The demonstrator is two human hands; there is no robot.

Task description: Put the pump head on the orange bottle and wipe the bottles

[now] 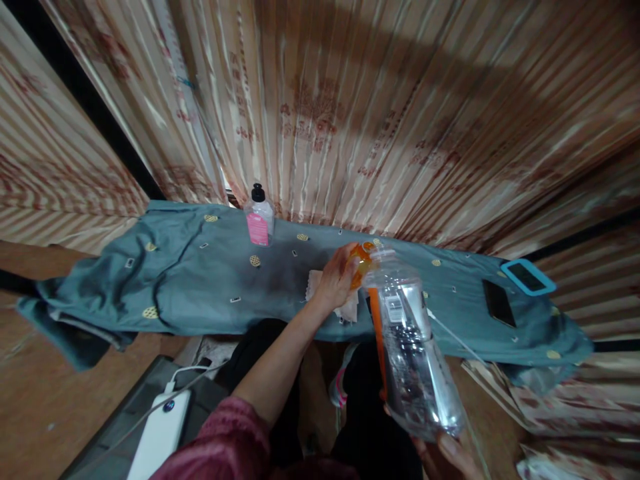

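**Inspector:** Striped curtain (350,100) fills the whole upper frame, and below it a board draped in grey-blue cloth (200,280) crosses the middle of the picture from left to right. You have one clear plastic bottle (415,347) in the lower right, tilted with its neck toward the board. Why is it held that way?

**Operator:** How are my hands on it?

**Inspector:** Your right hand (450,453), at the bottom edge of the frame, cups the base from below; the fingers are closed around it as far as I can see, though most of the hand is cut off. Your left hand (335,280) is clamped on the orange cap (361,261) at the neck, centre of frame. One hand steadies the base, the other grips the top, so I judge that the tilt brings the cap within reach of that arm. Whether the cap is tight or loose, I cannot tell.

**Operator:** And the count?

**Inspector:** Two bottles: yours, and one small bottle with a pink label (259,223) and black top, standing upright at the far edge of the cloth, well apart from your hands. Two flat devices in the right of the frame: one dark phone (499,303) and one with a blue rim (528,277), lying near each other. One white crumpled tissue (313,283) lies just under your left wrist. One white power bank (160,433), cabled, sits in the lower left, off the board.
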